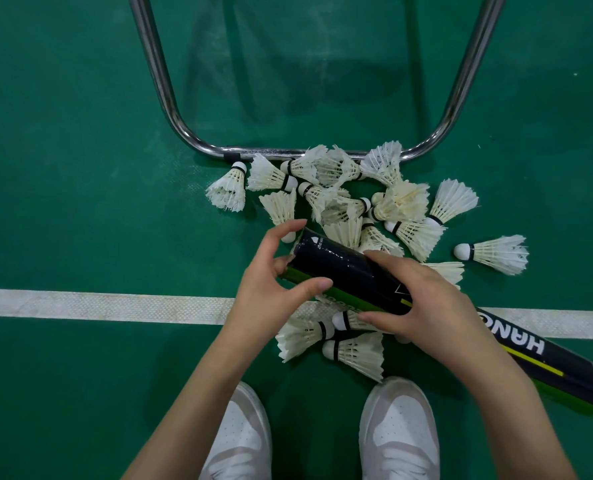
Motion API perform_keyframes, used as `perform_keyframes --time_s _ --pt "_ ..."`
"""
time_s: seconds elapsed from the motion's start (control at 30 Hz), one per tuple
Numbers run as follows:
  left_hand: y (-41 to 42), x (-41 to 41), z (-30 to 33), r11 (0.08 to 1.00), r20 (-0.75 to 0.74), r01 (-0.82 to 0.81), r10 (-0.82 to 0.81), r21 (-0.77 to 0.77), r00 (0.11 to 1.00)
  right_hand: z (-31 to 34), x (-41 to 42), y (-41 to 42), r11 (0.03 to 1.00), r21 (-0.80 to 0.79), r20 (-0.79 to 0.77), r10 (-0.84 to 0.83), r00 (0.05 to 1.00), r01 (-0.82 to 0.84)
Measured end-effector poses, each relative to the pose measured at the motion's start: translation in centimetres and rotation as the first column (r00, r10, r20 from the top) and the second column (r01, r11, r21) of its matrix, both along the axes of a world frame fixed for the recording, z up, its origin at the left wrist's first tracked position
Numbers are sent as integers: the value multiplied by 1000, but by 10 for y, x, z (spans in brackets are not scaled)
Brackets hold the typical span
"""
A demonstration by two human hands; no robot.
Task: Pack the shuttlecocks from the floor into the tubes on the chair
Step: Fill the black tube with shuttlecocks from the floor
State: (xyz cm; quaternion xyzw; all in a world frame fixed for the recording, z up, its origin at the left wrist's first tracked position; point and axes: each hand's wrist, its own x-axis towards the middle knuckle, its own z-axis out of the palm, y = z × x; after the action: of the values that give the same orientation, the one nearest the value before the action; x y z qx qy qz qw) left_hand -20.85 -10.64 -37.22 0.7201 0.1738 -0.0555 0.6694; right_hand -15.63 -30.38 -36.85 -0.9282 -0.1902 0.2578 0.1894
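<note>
From my seat, starting at nine o'clock, the white court line (97, 303) runs across the green floor (63, 168). Just past it, my left hand (271, 282) curls around the near end of the black tube (350, 275), thumb low and fingers arched over the rim, apparently working at the cap; I cannot tell whether that end is capped or bare. At centre, the tube lies tilted, its far end running off toward four o'clock. My right hand (423, 306) wraps the tube's middle, fingers curled over the top and thumb underneath.

The shuttlecocks (340, 188) are heaped at twelve o'clock from the hands, touching the chrome chair frame (170, 109), with a few more tucked beneath the tube near six o'clock, just ahead of my white shoes (399, 431). One shuttlecock (492, 252) lies apart at three o'clock. None looks packed yet, and the chair seat itself is out of view.

Risks as I judge them: the tube hovers right over the lower shuttlecocks, so dropping my wrists would crush feathers. If the end comes free abruptly, the tube could swing and scatter the heap under the frame. Feeding a shuttlecock feathers-first would splay or snap the skirt. Shifting my feet forward could tread on the nearest ones.
</note>
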Motion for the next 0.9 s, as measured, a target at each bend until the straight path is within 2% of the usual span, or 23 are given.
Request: perform_keyframes --time_s 0.17,0.4,0.57,0.73,0.8,0.9 --pt "1 2 -1 1000 5 -8 8 -7 1000 1 0 0 1000 4 -3 -4 1000 4" --pt "4 4 -2 990 32 126 -124 -63 992 4 -2 1 1000 4 1 8 1000 -8" --pt "10 -6 -11 996 9 68 -68 50 998 6 -1 1 1000 -2 13 21 1000 -21" --pt "28 -18 -32 972 -29 -2 9 234 1000 4 0 -7 1000 -13 16 -27 1000 27" --pt "31 -24 -38 966 -91 43 -21 257 996 4 1 -9 999 -14 22 -42 999 42" --pt "28 -32 -45 935 -211 195 -135 297 968 3 2 -10 999 -14 24 -50 998 51"
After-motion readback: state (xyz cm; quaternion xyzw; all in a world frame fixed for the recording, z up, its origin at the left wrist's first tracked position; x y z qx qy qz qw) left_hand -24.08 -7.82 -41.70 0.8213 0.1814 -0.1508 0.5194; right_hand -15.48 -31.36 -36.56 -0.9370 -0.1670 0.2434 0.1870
